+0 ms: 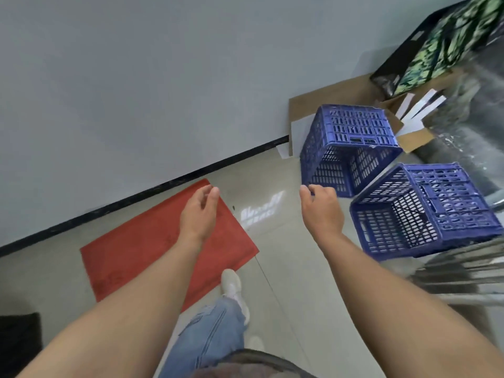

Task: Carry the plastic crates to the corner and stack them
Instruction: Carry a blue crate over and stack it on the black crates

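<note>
Two blue perforated plastic crates lie tipped on their sides on the pale tiled floor (286, 255) at the right. The farther crate (346, 148) sits by the flattened brown cardboard (327, 102) against the grey wall (136, 77); the nearer crate (425, 211) is just beside it, its open mouth turned to the left. Both hands reach forward empty: the left hand (199, 214) is open with fingers loosely curved over the red floor mat (163, 241), and the right hand (321, 208) is half-curled, near the farther crate's lower corner but apparently not touching. The crates look light, stiff and easy to nest; the slotted handle openings or the rims seem the best holds. No legible writing or brand shows.
</note>
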Demonstrator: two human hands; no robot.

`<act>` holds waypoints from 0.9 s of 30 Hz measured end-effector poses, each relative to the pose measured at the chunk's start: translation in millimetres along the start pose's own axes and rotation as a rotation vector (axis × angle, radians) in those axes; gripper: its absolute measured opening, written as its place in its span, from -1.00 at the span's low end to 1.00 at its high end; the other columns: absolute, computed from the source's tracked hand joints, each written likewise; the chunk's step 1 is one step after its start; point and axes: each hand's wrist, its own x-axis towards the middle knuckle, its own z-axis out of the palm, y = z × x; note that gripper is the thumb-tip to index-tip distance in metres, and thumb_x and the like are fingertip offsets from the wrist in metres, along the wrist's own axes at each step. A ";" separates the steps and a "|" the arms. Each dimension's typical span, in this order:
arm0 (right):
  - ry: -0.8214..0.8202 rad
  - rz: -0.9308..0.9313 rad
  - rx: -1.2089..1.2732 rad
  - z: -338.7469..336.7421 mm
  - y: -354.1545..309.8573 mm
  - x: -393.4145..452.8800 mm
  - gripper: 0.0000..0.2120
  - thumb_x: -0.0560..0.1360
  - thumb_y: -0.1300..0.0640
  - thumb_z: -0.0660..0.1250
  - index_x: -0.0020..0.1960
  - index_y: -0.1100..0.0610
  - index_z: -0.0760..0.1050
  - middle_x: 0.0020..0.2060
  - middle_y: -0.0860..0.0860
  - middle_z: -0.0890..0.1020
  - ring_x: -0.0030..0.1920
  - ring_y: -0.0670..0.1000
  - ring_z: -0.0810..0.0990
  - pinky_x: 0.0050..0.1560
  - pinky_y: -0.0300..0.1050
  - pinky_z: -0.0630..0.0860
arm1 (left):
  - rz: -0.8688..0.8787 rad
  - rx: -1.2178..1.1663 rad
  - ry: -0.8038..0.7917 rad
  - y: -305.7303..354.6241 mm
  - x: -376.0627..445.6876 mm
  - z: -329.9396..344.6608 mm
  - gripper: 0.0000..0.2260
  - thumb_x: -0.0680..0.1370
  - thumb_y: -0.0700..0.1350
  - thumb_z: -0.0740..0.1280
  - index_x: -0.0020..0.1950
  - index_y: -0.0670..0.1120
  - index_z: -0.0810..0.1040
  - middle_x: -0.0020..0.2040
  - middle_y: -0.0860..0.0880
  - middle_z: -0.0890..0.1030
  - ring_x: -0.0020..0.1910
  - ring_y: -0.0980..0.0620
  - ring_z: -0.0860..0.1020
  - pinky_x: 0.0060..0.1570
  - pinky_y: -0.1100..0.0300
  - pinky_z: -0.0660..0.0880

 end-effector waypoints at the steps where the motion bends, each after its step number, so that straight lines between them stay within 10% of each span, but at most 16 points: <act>1: 0.011 0.018 0.005 -1.2 2.7 9.1 -0.59 0.60 -0.10 0.04 0.23 0.11 0.49 0.17 0.10 0.48 0.06 0.10 0.51 -0.02 -0.06 0.38 | 0.006 0.011 -0.022 6.1 9.0 8.1 -0.63 0.60 0.07 0.18 0.33 -0.05 0.47 0.20 0.01 0.54 0.10 0.07 0.50 0.05 0.23 0.35; 27: 0.236 0.461 -0.012 -88.4 143.5 183.8 -0.59 0.55 -0.08 0.19 0.31 0.10 0.46 0.24 0.11 0.47 0.16 0.19 0.52 0.11 0.02 0.43 | 0.150 0.269 -0.522 117.9 136.1 265.7 -0.60 0.59 0.09 0.18 0.32 -0.10 0.50 0.29 -0.04 0.49 0.05 0.14 0.42 0.05 0.25 0.30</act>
